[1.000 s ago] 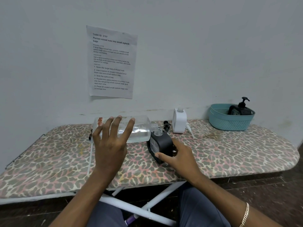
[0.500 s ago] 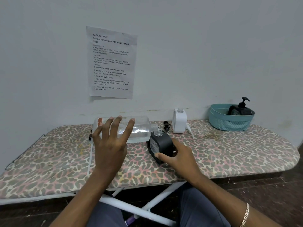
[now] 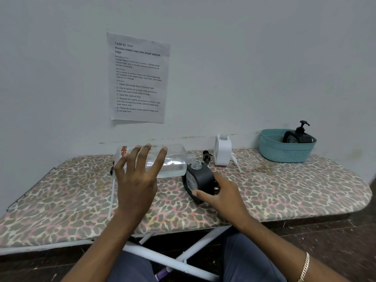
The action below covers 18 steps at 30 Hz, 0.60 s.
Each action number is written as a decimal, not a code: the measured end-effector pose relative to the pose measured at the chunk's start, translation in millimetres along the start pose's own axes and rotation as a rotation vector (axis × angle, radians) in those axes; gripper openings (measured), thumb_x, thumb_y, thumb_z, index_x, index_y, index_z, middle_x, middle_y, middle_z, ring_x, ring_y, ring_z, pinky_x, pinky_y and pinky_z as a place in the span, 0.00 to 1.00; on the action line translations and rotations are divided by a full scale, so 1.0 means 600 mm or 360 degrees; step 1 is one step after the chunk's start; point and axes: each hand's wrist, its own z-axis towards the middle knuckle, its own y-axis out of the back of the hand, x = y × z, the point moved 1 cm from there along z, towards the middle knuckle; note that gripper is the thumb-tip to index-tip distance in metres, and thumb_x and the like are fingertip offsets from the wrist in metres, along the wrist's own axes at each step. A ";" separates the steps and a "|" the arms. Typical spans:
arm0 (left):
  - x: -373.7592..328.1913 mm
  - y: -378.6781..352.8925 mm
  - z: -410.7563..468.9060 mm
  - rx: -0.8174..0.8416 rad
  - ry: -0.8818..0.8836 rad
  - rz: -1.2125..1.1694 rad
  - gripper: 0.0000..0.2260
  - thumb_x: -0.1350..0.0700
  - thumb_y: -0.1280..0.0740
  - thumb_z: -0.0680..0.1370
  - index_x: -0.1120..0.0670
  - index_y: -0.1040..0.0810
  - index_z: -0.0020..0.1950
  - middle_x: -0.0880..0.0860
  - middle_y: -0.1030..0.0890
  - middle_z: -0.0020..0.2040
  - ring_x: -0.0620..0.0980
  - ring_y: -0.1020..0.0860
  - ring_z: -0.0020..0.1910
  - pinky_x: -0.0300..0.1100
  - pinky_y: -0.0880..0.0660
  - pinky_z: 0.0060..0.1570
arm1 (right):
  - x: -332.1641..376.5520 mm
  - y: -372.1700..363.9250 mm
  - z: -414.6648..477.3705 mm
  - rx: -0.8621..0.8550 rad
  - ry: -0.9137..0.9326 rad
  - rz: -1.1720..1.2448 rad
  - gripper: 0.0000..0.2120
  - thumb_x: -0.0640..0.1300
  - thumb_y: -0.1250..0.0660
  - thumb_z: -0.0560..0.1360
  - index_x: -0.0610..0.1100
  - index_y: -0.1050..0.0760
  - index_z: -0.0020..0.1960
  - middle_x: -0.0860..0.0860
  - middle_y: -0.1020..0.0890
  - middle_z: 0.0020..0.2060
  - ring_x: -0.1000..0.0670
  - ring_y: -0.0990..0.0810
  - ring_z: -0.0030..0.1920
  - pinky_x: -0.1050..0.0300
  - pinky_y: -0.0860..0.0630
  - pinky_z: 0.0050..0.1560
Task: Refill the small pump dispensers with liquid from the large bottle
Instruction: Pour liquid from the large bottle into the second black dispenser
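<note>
My left hand [image 3: 138, 180] grips the large clear bottle [image 3: 175, 159] and holds it lying sideways above the board, with a little clear liquid inside. Its open mouth points right, just over the open neck of a small black dispenser [image 3: 200, 178]. My right hand [image 3: 221, 194] holds that dispenser on the board, leaning left, with thumb in front and fingers behind. A white dispenser [image 3: 222, 151] with no pump stands behind it. A black pump head [image 3: 206, 155] and a white pump head [image 3: 234, 159] lie beside the white dispenser.
All of this sits on a leopard-print ironing board [image 3: 284, 190] against a white wall. A teal basket [image 3: 284, 153] at the back right holds another black pump dispenser [image 3: 299, 135]. A small black object [image 3: 112, 170] lies behind my left hand. A printed sheet [image 3: 138, 78] hangs on the wall.
</note>
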 end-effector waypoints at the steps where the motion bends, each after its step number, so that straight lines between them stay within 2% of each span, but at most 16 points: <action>1: 0.000 0.000 0.000 0.0001 -0.0002 0.0001 0.40 0.73 0.30 0.68 0.48 0.26 0.78 0.59 0.23 0.71 0.63 0.26 0.71 0.62 0.37 0.68 | 0.000 0.000 0.000 0.0000 0.0001 -0.0005 0.24 0.61 0.21 0.70 0.58 0.22 0.63 0.64 0.15 0.52 0.60 0.18 0.56 0.49 0.20 0.62; 4: 0.001 0.000 0.000 0.0000 -0.0002 0.0002 0.40 0.73 0.30 0.68 0.48 0.26 0.78 0.59 0.23 0.71 0.63 0.26 0.71 0.62 0.36 0.67 | 0.002 0.000 0.000 0.0000 0.0003 -0.0011 0.23 0.61 0.20 0.70 0.60 0.23 0.62 0.64 0.15 0.52 0.61 0.18 0.55 0.49 0.20 0.62; 9: 0.001 0.001 0.001 -0.0006 -0.0003 -0.0004 0.40 0.73 0.30 0.67 0.48 0.25 0.77 0.59 0.23 0.71 0.63 0.26 0.71 0.61 0.37 0.68 | 0.000 0.000 -0.001 0.0002 -0.0005 -0.0001 0.26 0.62 0.21 0.69 0.56 0.21 0.64 0.63 0.15 0.53 0.60 0.18 0.56 0.49 0.20 0.62; 13: 0.001 0.000 0.001 0.0003 -0.0004 -0.0016 0.40 0.73 0.29 0.67 0.48 0.25 0.78 0.59 0.23 0.71 0.63 0.26 0.71 0.62 0.37 0.69 | 0.003 0.001 0.000 0.0012 -0.0007 -0.0006 0.25 0.61 0.20 0.70 0.57 0.21 0.63 0.65 0.15 0.52 0.63 0.18 0.55 0.53 0.20 0.62; 18: 0.002 0.001 0.000 0.0007 -0.0005 -0.0021 0.40 0.73 0.29 0.67 0.48 0.26 0.78 0.60 0.23 0.71 0.64 0.26 0.71 0.62 0.37 0.69 | 0.002 0.001 -0.001 0.0012 -0.0005 -0.0008 0.25 0.62 0.21 0.70 0.57 0.21 0.64 0.64 0.15 0.53 0.61 0.18 0.56 0.52 0.20 0.62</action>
